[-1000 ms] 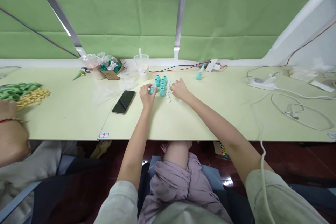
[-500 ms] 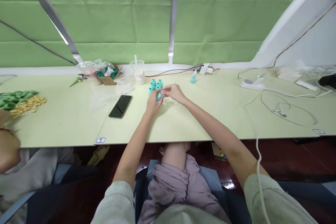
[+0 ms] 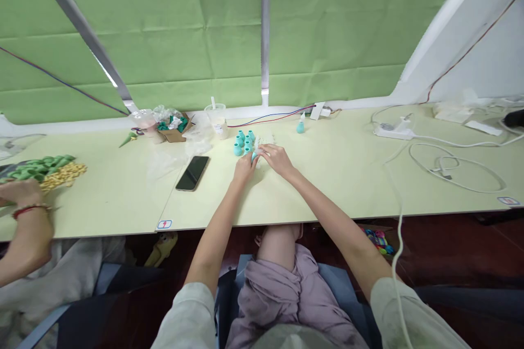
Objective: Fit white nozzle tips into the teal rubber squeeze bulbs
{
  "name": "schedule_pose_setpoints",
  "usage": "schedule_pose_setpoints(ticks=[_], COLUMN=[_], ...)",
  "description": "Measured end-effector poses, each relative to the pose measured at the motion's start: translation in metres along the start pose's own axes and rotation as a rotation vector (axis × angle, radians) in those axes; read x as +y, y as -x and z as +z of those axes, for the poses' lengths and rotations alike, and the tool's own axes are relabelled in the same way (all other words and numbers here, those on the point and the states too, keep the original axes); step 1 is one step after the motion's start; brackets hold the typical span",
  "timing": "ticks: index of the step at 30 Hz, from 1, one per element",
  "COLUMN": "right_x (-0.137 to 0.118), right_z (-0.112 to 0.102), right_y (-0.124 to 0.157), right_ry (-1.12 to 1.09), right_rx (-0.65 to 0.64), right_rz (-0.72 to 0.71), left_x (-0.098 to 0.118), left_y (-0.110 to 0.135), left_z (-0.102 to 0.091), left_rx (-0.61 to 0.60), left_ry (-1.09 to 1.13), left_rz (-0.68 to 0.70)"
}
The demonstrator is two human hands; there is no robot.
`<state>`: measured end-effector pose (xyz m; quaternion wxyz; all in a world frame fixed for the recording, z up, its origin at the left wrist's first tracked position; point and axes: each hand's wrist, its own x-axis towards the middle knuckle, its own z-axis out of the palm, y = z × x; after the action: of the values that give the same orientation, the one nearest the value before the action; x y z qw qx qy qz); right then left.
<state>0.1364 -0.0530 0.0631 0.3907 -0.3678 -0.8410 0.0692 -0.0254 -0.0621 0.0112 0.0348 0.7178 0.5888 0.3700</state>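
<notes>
The left hand (image 3: 244,167) is closed around a small teal bottle (image 3: 254,156), its fingers and thumb hiding most of it, just in front of a cluster of matching teal bottles (image 3: 237,149) that stand upright and uncapped on the pale table (image 3: 327,185). The right hand (image 3: 278,158) is bent in from the other side, thumb and fingers drawn together right beside the held bottle; whether they grip a small part or merely touch the bottle, I cannot tell. Small white pieces (image 3: 268,139) lie just behind the right hand, which hides some of them. Farther back, near the wall, one teal bottle with a white tip (image 3: 301,127) stands alone. A dark phone (image 3: 192,173) lies to the left of the left hand, and behind it are a crumpled clear bag (image 3: 199,140), a cup with a straw (image 3: 218,125) and an open cardboard box (image 3: 176,136). Well off to the right sit a white power strip (image 3: 395,133) and looped cable. At far left, another person's hand (image 3: 22,192) is at a pile of green pieces (image 3: 45,166) beside yellow ones (image 3: 63,176).
</notes>
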Motion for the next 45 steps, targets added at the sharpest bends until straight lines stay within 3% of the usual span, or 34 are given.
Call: schedule_pose_setpoints(ticks=[4, 8, 13, 16, 20, 25, 33, 40, 45], right_x=[0.024, 0.037, 0.022, 0.018, 0.019, 0.014, 0.009, 0.025, 0.018], right_z=[-0.032, -0.048, -0.011, 0.011, 0.011, -0.006, -0.03, -0.016, -0.018], right_y=[-0.01, -0.021, -0.026, -0.033, -0.034, -0.013, 0.024, 0.057, 0.065], right_ry=[0.054, 0.128, 0.417, 0.488, 0.508, 0.486, 0.443, 0.472, 0.445], right_rx=[0.172, -0.012, -0.345, -0.412, -0.438, -0.4, -0.355, -0.291, -0.117], right_rz=[0.184, 0.253, 0.178, 0.117, 0.109, 0.012, 0.001, 0.087, 0.104], left_x=[-0.013, -0.025, -0.031, -0.036, -0.043, -0.046, -0.05, -0.062, -0.065], left_y=[0.0, -0.002, -0.003, -0.002, -0.002, -0.006, -0.006, -0.011, -0.011], left_z=[-0.009, -0.021, -0.023, -0.023, -0.024, -0.022, -0.018, -0.019, -0.025], left_rx=[0.182, 0.466, 0.522, 0.516, 0.521, 0.522, 0.504, 0.611, 0.711], left_ry=[0.041, 0.178, 0.205, 0.161, 0.162, 0.151, 0.105, 0.164, 0.046], left_rz=[-0.125, -0.248, -0.295, -0.315, -0.33, -0.354, -0.315, -0.25, -0.299])
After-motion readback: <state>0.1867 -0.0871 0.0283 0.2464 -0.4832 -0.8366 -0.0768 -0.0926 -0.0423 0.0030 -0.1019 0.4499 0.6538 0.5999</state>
